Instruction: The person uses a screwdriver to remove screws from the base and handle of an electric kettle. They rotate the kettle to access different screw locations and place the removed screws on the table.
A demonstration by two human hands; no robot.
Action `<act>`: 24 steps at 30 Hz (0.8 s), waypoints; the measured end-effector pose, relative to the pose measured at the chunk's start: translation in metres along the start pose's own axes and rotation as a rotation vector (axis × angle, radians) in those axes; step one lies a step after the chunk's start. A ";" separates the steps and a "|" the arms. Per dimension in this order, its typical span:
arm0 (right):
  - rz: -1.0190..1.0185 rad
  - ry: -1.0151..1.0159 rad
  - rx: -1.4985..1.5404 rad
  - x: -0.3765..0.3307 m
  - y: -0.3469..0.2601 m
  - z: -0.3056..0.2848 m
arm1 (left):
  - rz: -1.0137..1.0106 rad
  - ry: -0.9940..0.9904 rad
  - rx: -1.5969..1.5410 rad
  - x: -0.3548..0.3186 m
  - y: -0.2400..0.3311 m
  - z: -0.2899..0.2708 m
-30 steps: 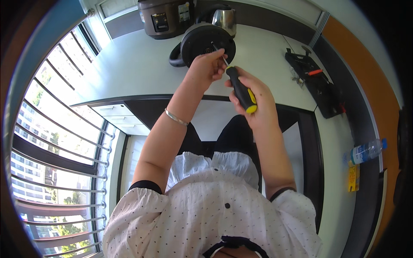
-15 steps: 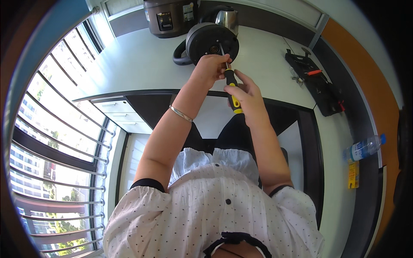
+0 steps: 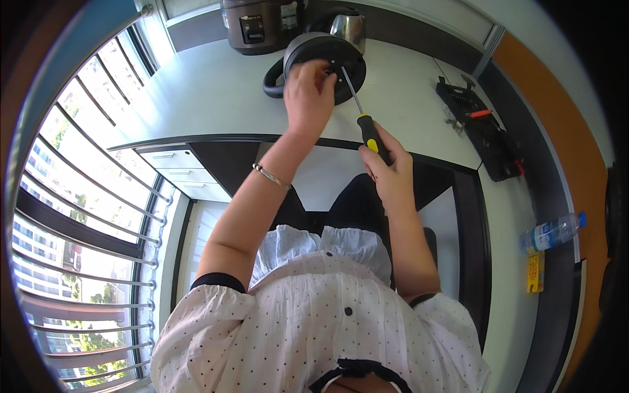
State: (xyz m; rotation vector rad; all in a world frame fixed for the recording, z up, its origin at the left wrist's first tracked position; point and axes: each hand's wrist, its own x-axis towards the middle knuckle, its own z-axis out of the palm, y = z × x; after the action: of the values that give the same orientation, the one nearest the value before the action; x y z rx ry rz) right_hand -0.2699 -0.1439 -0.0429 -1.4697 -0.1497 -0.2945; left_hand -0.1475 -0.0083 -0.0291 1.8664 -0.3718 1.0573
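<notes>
An electric kettle (image 3: pixel 306 49) lies on its side on the white desk, its round black base turned toward me and its handle (image 3: pixel 272 82) at the left. My left hand (image 3: pixel 310 95) is at the base with fingers curled in near its centre, slightly blurred; what they hold, if anything, cannot be made out. In my right hand (image 3: pixel 391 167) is a screwdriver (image 3: pixel 372 134) with a black and yellow handle, gripped at the handle. Its long metal shaft points up and left, the tip at or in front of the right part of the base.
Behind the kettle stand a brown rice cooker (image 3: pixel 259 26) and a shiny metal kettle (image 3: pixel 348 27). An open black tool case (image 3: pixel 481 128) with a red-handled tool (image 3: pixel 480 114) lies at the right. Farther right are a water bottle (image 3: pixel 553 234) and a yellow box (image 3: pixel 535 273).
My left hand has left the screwdriver's shaft and moved up and left onto the kettle's base. My right hand has drawn the screwdriver down and right, tilting it more.
</notes>
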 end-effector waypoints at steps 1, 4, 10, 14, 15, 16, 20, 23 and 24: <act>-0.016 0.014 -0.030 -0.001 0.004 -0.002 | 0.181 0.118 0.179 0.008 0.004 -0.003; -0.035 -0.011 -0.111 0.002 0.005 -0.002 | 0.337 0.202 0.487 0.029 -0.002 -0.006; -0.045 0.011 -0.125 0.002 0.007 0.002 | 0.119 -0.151 0.204 0.050 -0.047 -0.003; -0.081 0.004 -0.136 0.001 0.009 0.003 | 0.159 -0.169 0.135 0.053 -0.051 -0.007; -0.083 0.000 -0.128 0.000 0.008 0.004 | 0.167 -0.175 0.107 0.055 -0.053 -0.009; -0.085 -0.004 -0.120 0.000 0.008 0.005 | 0.174 -0.180 0.080 0.056 -0.055 -0.011; -0.084 -0.011 -0.107 0.001 0.009 0.008 | 0.171 -0.203 0.058 0.057 -0.055 -0.016; -0.075 -0.014 -0.113 0.001 0.010 0.009 | 0.180 -0.198 0.057 0.054 -0.052 -0.016; -0.097 -0.010 -0.130 0.002 0.012 0.009 | 0.181 -0.195 0.063 0.054 -0.053 -0.016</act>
State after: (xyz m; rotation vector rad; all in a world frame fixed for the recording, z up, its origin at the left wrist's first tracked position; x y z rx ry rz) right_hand -0.2635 -0.1344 -0.0528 -1.5959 -0.2135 -0.3812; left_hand -0.0913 0.0422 -0.0133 2.0282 -0.6378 1.0174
